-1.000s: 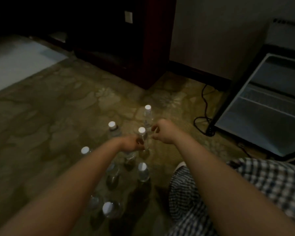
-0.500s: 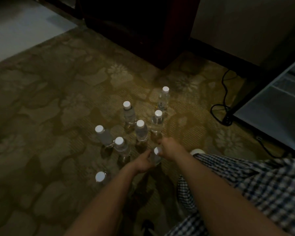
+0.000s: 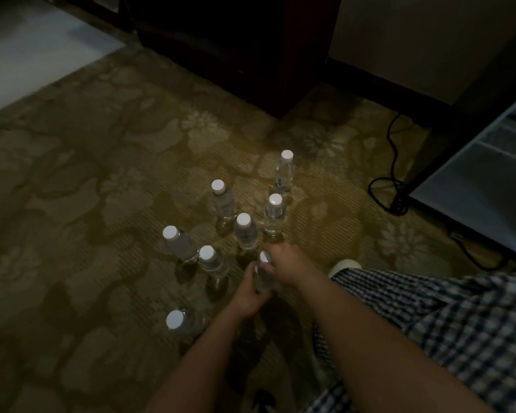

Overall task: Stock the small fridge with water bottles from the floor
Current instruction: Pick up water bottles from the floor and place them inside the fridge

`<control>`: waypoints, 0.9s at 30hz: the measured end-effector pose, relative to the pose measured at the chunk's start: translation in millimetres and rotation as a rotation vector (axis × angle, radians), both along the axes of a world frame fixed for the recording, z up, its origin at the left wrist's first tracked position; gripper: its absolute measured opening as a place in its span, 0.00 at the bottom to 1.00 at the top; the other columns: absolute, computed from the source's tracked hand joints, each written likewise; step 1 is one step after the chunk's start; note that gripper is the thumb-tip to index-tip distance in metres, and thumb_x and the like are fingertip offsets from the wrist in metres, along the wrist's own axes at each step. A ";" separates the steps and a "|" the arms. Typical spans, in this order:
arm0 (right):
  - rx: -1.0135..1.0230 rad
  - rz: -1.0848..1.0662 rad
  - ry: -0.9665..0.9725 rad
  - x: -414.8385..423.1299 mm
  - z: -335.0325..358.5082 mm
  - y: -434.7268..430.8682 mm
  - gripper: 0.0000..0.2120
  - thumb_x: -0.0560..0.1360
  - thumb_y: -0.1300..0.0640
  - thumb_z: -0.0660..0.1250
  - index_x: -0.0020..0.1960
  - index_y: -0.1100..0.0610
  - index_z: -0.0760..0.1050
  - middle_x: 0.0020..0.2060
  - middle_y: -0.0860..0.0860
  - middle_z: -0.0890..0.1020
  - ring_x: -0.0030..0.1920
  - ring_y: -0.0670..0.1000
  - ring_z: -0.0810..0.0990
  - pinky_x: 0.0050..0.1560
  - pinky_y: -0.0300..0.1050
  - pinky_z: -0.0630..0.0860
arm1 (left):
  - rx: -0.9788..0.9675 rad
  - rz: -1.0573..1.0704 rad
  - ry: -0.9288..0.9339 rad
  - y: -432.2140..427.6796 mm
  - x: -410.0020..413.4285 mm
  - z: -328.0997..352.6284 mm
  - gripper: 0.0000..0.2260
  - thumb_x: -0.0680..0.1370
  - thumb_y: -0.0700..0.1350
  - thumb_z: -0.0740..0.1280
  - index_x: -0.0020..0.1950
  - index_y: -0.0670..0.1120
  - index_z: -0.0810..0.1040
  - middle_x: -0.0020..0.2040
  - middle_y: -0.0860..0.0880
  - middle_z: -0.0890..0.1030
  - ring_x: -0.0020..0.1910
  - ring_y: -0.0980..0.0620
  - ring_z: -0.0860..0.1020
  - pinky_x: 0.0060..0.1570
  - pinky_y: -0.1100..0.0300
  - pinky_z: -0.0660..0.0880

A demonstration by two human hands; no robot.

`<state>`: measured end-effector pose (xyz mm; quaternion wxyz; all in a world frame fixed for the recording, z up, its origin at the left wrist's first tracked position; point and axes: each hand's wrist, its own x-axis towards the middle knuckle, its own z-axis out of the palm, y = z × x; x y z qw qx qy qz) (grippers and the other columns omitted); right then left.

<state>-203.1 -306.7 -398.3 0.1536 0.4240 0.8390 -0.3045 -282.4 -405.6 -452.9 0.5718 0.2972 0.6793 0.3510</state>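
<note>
Several clear water bottles with white caps stand upright on the patterned carpet in a loose cluster, among them a far one [image 3: 284,172], a left one [image 3: 180,243] and a near one [image 3: 181,322]. Both my hands meet on one bottle [image 3: 262,274] at the near right of the cluster. My left hand [image 3: 246,295] grips its body from the near side. My right hand [image 3: 283,263] wraps it from the right, near the cap. The open small fridge [image 3: 477,180] stands at the right edge, its white shelves showing.
A black power cable [image 3: 392,171] coils on the carpet beside the fridge. Dark wooden furniture [image 3: 236,46] stands behind the bottles. My checked-cloth leg [image 3: 447,323] fills the lower right. A pale floor patch [image 3: 27,52] lies at far left.
The view tilted down and the fridge slid toward the right edge. Both hands came back from the far bottles to a nearer one and now grip it together.
</note>
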 end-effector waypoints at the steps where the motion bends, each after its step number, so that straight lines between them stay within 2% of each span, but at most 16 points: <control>1: -0.010 -0.025 0.034 -1.1 2.9 3.0 0.14 0.77 0.52 0.61 0.60 0.57 0.72 0.56 0.57 0.78 0.56 0.56 0.77 0.56 0.50 0.74 | 0.017 0.016 0.009 0.9 -1.7 -1.0 0.33 0.71 0.34 0.70 0.70 0.47 0.59 0.67 0.42 0.71 0.63 0.47 0.73 0.64 0.49 0.72; 4: -0.026 -0.092 0.141 2.7 18.8 7.8 0.15 0.78 0.52 0.60 0.62 0.58 0.71 0.59 0.58 0.77 0.58 0.58 0.76 0.55 0.48 0.71 | 0.086 0.017 0.069 4.5 -0.4 12.0 0.35 0.68 0.32 0.72 0.69 0.46 0.59 0.66 0.43 0.71 0.65 0.46 0.72 0.63 0.52 0.72; 6: -0.026 -0.111 0.207 1.7 29.4 12.8 0.16 0.78 0.52 0.60 0.62 0.59 0.70 0.59 0.59 0.77 0.58 0.59 0.75 0.53 0.48 0.70 | 0.119 -0.019 0.124 9.6 -2.9 17.1 0.35 0.68 0.33 0.73 0.70 0.45 0.60 0.63 0.48 0.71 0.65 0.49 0.71 0.65 0.54 0.70; 9: 0.010 -0.146 0.283 13.4 56.9 16.9 0.16 0.79 0.52 0.59 0.61 0.60 0.71 0.56 0.59 0.78 0.55 0.58 0.76 0.51 0.48 0.70 | 0.212 -0.064 0.175 14.1 -1.3 36.8 0.29 0.69 0.33 0.72 0.62 0.53 0.63 0.57 0.53 0.74 0.59 0.55 0.74 0.55 0.69 0.72; 13: 0.075 -0.166 0.344 29.5 98.6 26.9 0.15 0.79 0.49 0.59 0.58 0.59 0.73 0.52 0.57 0.79 0.51 0.56 0.76 0.45 0.45 0.69 | 0.276 -0.017 0.163 23.5 8.5 67.3 0.26 0.70 0.38 0.73 0.63 0.50 0.66 0.59 0.50 0.77 0.59 0.52 0.76 0.54 0.63 0.74; 16: 0.122 -0.174 0.386 47.9 130.7 30.0 0.12 0.79 0.48 0.59 0.51 0.57 0.73 0.43 0.52 0.77 0.43 0.51 0.75 0.36 0.42 0.66 | 0.340 0.000 0.179 30.9 21.5 98.7 0.23 0.71 0.40 0.72 0.64 0.48 0.69 0.54 0.55 0.78 0.52 0.61 0.76 0.45 0.71 0.72; 18: 0.160 -0.191 0.432 63.1 151.2 30.9 0.12 0.79 0.47 0.59 0.52 0.56 0.73 0.40 0.49 0.75 0.39 0.47 0.72 0.33 0.39 0.64 | 0.378 0.001 0.208 34.3 31.1 118.2 0.20 0.71 0.41 0.72 0.60 0.50 0.71 0.49 0.61 0.76 0.47 0.68 0.74 0.39 0.74 0.71; 20: 0.195 -0.225 0.492 80.1 169.3 31.4 0.13 0.78 0.46 0.60 0.51 0.55 0.75 0.38 0.47 0.74 0.37 0.46 0.72 0.33 0.39 0.64 | 0.418 -0.006 0.226 38.7 43.1 133.5 0.20 0.71 0.41 0.73 0.57 0.53 0.69 0.46 0.64 0.74 0.44 0.69 0.72 0.38 0.75 0.73; 23: 0.227 -0.302 0.586 102.8 189.4 33.1 0.13 0.76 0.45 0.63 0.48 0.55 0.75 0.36 0.46 0.75 0.36 0.44 0.73 0.33 0.38 0.66 | 0.453 -0.021 0.197 49.5 62.1 155.7 0.21 0.70 0.42 0.73 0.59 0.53 0.69 0.47 0.61 0.75 0.46 0.65 0.75 0.46 0.67 0.77; 26: 0.286 -0.360 0.639 128.0 206.5 39.9 0.12 0.74 0.46 0.67 0.51 0.53 0.74 0.36 0.43 0.74 0.36 0.41 0.72 0.34 0.36 0.66 | 0.515 -0.073 0.197 67.7 83.0 174.6 0.19 0.71 0.42 0.72 0.57 0.54 0.69 0.45 0.62 0.75 0.41 0.69 0.76 0.37 0.75 0.74; 27: 0.313 -0.374 0.631 136.5 211.9 42.6 0.14 0.73 0.46 0.68 0.53 0.53 0.74 0.38 0.43 0.74 0.38 0.42 0.72 0.35 0.37 0.67 | 0.533 -0.093 0.207 74.0 89.6 181.1 0.18 0.71 0.42 0.72 0.56 0.54 0.69 0.45 0.62 0.75 0.41 0.68 0.75 0.35 0.75 0.73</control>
